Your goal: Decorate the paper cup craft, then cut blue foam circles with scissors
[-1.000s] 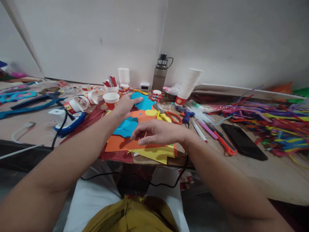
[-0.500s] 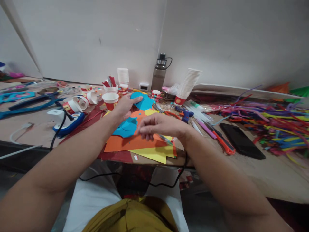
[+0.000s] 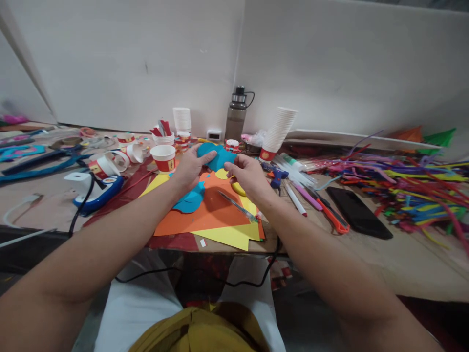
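Note:
A blue paper cutout point(image 3: 217, 155) with a rounded outline is held up between my two hands. My left hand point(image 3: 192, 168) pinches its left side, thumb on top. At its right edge, the fingers of my right hand point(image 3: 246, 173) are closed on the paper. Below lie more blue paper pieces point(image 3: 188, 199) on an orange sheet point(image 3: 205, 217), with a yellow sheet point(image 3: 229, 236) partly under it. A clear pen point(image 3: 240, 206) rests across the orange sheet, near my right wrist. A small yellow paper circle point(image 3: 222, 174) shows just under the held cutout.
Paper cups point(image 3: 163, 157) stand left of my hands, and a tall cup stack point(image 3: 278, 132) leans at the right. Behind is a water bottle point(image 3: 235, 117). A glue gun point(image 3: 277, 175), a box cutter point(image 3: 333, 217), a phone point(image 3: 359, 212) and pipe cleaners point(image 3: 414, 190) lie rightward.
My right hand has moved up from above the orange sheet and taken the right edge of the blue cutout. The pen beneath is now uncovered. My left hand keeps its hold.

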Demonstrator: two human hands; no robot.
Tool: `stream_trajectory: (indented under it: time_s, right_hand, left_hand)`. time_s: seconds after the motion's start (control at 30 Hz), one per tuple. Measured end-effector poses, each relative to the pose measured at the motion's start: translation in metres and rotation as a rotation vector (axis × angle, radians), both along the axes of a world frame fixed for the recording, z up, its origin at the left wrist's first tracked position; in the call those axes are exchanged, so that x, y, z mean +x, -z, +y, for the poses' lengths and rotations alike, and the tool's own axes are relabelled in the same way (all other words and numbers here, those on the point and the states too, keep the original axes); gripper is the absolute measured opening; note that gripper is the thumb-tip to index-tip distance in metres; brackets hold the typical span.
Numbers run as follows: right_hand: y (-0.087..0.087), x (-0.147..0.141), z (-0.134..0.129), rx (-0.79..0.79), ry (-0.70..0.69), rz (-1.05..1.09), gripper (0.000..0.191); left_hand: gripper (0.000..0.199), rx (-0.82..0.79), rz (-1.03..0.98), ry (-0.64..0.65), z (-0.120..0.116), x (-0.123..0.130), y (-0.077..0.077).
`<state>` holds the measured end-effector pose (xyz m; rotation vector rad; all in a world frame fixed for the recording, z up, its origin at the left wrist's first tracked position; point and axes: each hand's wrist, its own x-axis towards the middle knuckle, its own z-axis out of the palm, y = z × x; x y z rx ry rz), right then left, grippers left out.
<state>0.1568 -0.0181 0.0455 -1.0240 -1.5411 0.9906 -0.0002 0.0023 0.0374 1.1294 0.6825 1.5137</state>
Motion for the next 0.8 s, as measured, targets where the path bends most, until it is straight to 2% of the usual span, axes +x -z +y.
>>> stream_trajectory:
  time_s: [0.13, 0.23, 0.33, 0.43, 0.63, 0.73, 0.8]
  right_hand:
    - [0.000, 0.004, 0.005, 0.056, 0.052, 0.041, 0.021]
    - [-0.003, 0.006, 0.005, 0.138, 0.079, 0.039, 0.010]
    - [-0.006, 0.009, 0.003, 0.331, 0.148, -0.002, 0.014]
    - [-0.008, 0.012, 0.003, 0.487, 0.235, -0.050, 0.019]
    - [-0.007, 0.021, 0.008, 0.568, 0.208, -0.006, 0.025]
    - [-0.007, 0.025, 0.011, 0.575, 0.243, -0.087, 0.027]
    - [-0.007, 0.028, 0.013, 0.642, 0.273, -0.180, 0.029]
  left_hand:
    - [0.026, -0.079, -0.065, -0.003, -0.001, 0.000, -0.002]
    - [0.018, -0.174, -0.039, -0.006, 0.000, -0.003, -0.003]
    - [0.014, -0.245, -0.020, 0.037, 0.000, -0.005, -0.003]
    - [0.011, -0.285, -0.096, 0.062, -0.001, -0.006, -0.005]
    - [0.017, -0.312, -0.179, 0.140, 0.001, -0.012, -0.013]
    - [0.024, -0.316, -0.159, 0.177, 0.002, -0.015, -0.017]
    - [0.023, -0.319, -0.140, 0.228, 0.001, -0.015, -0.017]
